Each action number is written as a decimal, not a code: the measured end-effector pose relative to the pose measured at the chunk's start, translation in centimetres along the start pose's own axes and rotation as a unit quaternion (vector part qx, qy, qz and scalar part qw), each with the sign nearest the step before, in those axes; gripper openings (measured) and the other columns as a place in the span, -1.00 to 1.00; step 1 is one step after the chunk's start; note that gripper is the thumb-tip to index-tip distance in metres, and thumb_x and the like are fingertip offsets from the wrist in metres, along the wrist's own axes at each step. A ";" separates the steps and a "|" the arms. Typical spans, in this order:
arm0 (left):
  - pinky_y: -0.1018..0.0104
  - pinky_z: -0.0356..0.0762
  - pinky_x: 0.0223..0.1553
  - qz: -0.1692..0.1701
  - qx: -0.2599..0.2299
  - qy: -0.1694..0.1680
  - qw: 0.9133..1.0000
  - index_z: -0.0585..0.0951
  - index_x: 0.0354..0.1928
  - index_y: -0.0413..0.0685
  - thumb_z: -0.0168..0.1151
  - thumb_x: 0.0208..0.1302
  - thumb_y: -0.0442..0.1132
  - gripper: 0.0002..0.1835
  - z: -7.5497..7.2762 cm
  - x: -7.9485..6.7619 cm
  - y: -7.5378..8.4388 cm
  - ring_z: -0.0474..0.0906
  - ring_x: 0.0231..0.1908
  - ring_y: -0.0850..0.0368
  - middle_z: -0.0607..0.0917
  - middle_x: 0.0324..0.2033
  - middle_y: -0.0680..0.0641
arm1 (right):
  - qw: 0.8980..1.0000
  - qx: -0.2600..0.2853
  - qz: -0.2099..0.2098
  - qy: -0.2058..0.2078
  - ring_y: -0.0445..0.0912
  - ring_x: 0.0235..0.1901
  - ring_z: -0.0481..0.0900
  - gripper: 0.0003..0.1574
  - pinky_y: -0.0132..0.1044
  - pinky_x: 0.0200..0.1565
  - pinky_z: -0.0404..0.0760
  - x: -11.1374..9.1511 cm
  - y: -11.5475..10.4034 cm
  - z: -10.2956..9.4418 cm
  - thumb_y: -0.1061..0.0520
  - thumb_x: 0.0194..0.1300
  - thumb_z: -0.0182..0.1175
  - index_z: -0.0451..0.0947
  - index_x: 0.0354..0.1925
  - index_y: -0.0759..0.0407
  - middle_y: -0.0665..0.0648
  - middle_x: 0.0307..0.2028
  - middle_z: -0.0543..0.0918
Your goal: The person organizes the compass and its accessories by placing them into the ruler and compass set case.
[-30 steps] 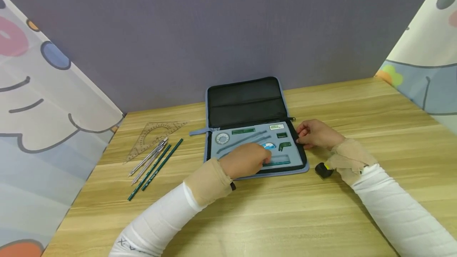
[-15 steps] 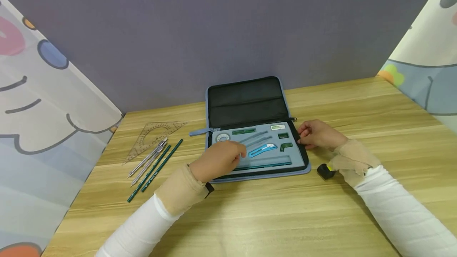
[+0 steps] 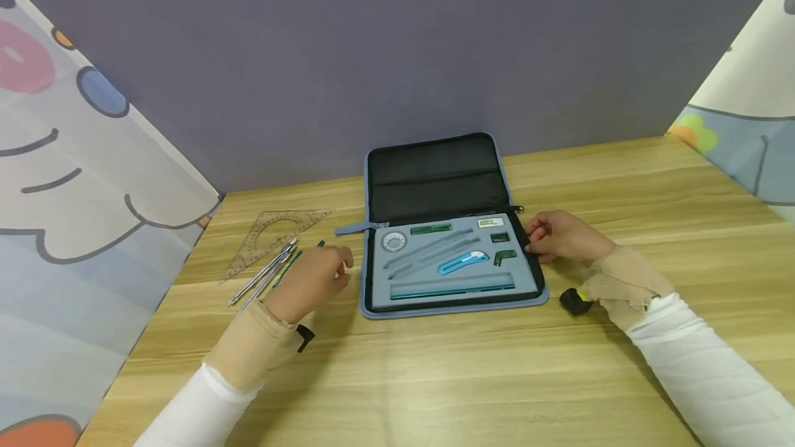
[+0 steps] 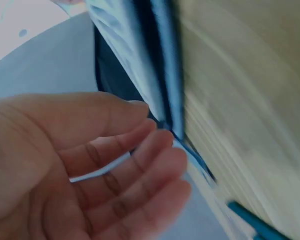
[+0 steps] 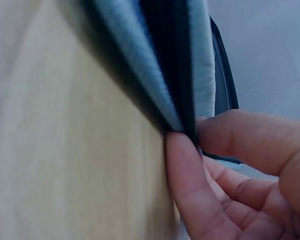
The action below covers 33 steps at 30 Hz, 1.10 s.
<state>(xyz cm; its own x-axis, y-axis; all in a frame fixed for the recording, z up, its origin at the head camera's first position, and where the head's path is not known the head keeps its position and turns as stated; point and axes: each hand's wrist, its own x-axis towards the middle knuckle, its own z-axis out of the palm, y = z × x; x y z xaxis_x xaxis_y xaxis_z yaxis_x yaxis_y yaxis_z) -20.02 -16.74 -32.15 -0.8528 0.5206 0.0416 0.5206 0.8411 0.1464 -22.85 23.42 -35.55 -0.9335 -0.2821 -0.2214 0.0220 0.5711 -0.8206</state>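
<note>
An unzipped zip case (image 3: 435, 309) lies spread open, its grey foam insert (image 3: 428, 226) facing up. A light-blue utility knife (image 3: 462, 263), a white round disc (image 3: 394, 241), an eraser (image 3: 491, 223) and small green pieces sit in the insert. My right hand (image 3: 568, 236) pinches the case's right edge between thumb and index finger, as the right wrist view shows. My left hand (image 3: 313, 281) hovers left of the case, fingers loosely bent and holding nothing. Beneath and beyond it lie two dark-green pencils (image 3: 288, 269), partly hidden by the hand, and silver compasses (image 3: 270, 267).
A clear triangular set square (image 3: 248, 247) lies at the table's back left. A small black object (image 3: 574, 302) is beside my right wrist. The case's black lid (image 3: 437, 181) reaches toward the grey back panel (image 3: 397, 54).
My left hand has left the front of the insert and moved left, uncovering the knife and the long green strip in the lower slot. My right hand stays at the case edge.
</note>
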 end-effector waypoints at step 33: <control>0.23 0.41 -0.51 -0.149 -0.024 -0.043 0.988 0.59 -0.30 -0.31 0.22 0.03 -0.47 -0.85 0.1 -3.8 -6.7 0.40 -0.56 0.11 0.58 -0.53 -0.08 | 1.000 0.010 0.002 -0.006 -0.16 -0.41 0.50 -0.57 -0.30 -0.35 0.63 0.2 0.2 -0.2 0.33 0.20 0.17 0.29 -0.04 0.56 0.15 -0.35 0.44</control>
<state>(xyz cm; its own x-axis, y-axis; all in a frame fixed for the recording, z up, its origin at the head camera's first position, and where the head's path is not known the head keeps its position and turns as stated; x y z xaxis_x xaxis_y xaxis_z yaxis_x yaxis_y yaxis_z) -20.22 -24.35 -33.35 -0.9603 0.2626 -0.0939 0.2422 0.9522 0.1861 -23.07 23.59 -35.64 -0.9287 -0.2903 -0.2307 0.0325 0.5561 -0.8305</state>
